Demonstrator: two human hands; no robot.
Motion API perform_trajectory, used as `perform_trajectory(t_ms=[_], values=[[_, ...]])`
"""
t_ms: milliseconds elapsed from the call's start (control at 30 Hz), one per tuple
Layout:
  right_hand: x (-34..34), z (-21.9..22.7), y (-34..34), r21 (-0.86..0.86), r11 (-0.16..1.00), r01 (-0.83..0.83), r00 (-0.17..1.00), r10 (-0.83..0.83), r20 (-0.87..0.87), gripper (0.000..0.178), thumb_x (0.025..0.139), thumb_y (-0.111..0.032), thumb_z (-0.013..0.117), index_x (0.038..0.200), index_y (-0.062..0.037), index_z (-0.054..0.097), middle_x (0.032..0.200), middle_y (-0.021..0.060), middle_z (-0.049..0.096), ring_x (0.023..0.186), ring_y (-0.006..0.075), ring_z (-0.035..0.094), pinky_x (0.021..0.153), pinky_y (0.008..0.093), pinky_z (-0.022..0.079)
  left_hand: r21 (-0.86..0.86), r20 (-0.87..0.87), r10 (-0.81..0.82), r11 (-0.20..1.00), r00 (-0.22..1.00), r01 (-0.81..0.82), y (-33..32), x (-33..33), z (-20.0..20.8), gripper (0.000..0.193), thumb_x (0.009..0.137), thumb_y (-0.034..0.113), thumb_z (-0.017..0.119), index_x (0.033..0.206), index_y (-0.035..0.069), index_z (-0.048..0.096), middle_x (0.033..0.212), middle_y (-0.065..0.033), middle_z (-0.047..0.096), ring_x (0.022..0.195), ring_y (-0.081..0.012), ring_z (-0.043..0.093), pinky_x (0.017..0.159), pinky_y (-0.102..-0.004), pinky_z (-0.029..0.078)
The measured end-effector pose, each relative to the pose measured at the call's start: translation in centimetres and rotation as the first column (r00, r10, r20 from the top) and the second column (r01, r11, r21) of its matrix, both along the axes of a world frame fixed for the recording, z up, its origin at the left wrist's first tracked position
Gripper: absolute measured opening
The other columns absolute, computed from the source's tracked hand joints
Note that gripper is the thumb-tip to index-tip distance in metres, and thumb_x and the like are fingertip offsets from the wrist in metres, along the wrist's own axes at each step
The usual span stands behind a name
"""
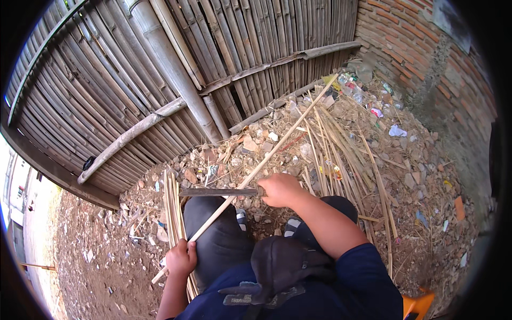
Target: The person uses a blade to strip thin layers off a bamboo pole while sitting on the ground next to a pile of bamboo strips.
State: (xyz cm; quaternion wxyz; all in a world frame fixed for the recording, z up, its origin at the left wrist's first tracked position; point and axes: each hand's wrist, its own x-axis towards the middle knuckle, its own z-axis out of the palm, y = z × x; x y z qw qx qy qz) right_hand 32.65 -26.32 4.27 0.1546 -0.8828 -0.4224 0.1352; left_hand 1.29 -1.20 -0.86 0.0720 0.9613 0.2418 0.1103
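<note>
My left hand is closed round the lower end of a long pale bamboo strip, which slants up and away to the far right. In my right hand is the handle of a machete; its dark, flat blade points left and lies across the strip above my left knee. The handle itself is mostly hidden by my fingers. Beside my left leg lies a bundle of thin split bamboo strips. More loose bamboo strips are spread over the ground ahead and to the right.
A bamboo fence with a thick bamboo post stands in front. To the right rises a brick wall. Stones, plastic scraps and litter cover the dirt ground. An orange object shows at the lower right.
</note>
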Motion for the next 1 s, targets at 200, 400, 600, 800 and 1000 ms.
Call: perform_trajectory(t_ms=[200,400,600,800,1000], values=[[4.6,-2.0,-0.3,0.038,0.972,0.233,0.957,-0.222,-0.189,0.03,0.079,-0.026,0.072,0.105,-0.0101,0.073,0.093,0.0183,0.073,0.093,0.0384,0.07,0.082,0.0478,0.056,-0.029,0.012,0.045,0.999,0.999,-0.045,-0.2,-0.1,-0.4,0.035,0.099,0.037,0.058,0.079,0.008,0.053,0.062,-0.0197,0.062,0.057,-0.0437,0.063,0.053,-0.055,0.049],[4.4,-3.4,-1.0,0.14,0.96,0.241,0.964,-0.221,-0.144,0.035,0.08,-0.028,0.071,0.108,-0.0075,0.072,0.098,0.0216,0.072,0.096,0.04,0.069,0.085,0.0484,0.056,-0.02,-0.025,0.06,0.998,0.998,-0.06,-0.5,0.0,0.2,0.036,0.099,0.039,0.056,0.081,0.008,0.054,0.063,-0.0199,0.063,0.058,-0.0443,0.064,0.054,-0.0563,0.049],[1.1,-2.0,-0.4,0.094,0.995,0.044,0.999,-0.041,-0.035,0.03,0.076,-0.029,0.073,0.1,-0.0108,0.072,0.083,0.0178,0.072,0.083,0.038,0.071,0.077,0.0501,0.056,-0.022,-0.012,0.029,0.999,1.0,-0.029,0.1,0.0,-0.7,0.036,0.1,0.038,0.055,0.081,0.007,0.053,0.064,-0.0202,0.063,0.058,-0.0452,0.063,0.054,-0.0567,0.048],[4.0,-2.4,0.0,0.104,0.98,0.169,0.981,-0.157,-0.116,0.023,0.078,-0.024,0.069,0.096,-0.0093,0.072,0.087,0.018,0.072,0.087,0.0371,0.07,0.08,0.0483,0.056,-0.074,0.065,0.015,0.997,0.998,-0.01,0.1,0.1,-1.3,0.034,0.1,0.035,0.057,0.08,0.007,0.053,0.062,-0.0203,0.063,0.057,-0.0451,0.063,0.053,-0.0562,0.048],[5.9,-3.6,-1.9,0.217,0.92,0.326,0.939,-0.289,-0.186,0.031,0.082,-0.028,0.073,0.1,-0.0028,0.072,0.093,0.0224,0.071,0.092,0.0393,0.069,0.082,0.0467,0.055,-0.029,0.047,0.034,0.999,0.998,-0.032,-0.5,0.2,-0.1,0.033,0.099,0.034,0.057,0.08,0.007,0.053,0.062,-0.0201,0.063,0.057,-0.0441,0.063,0.053,-0.0557,0.049]])
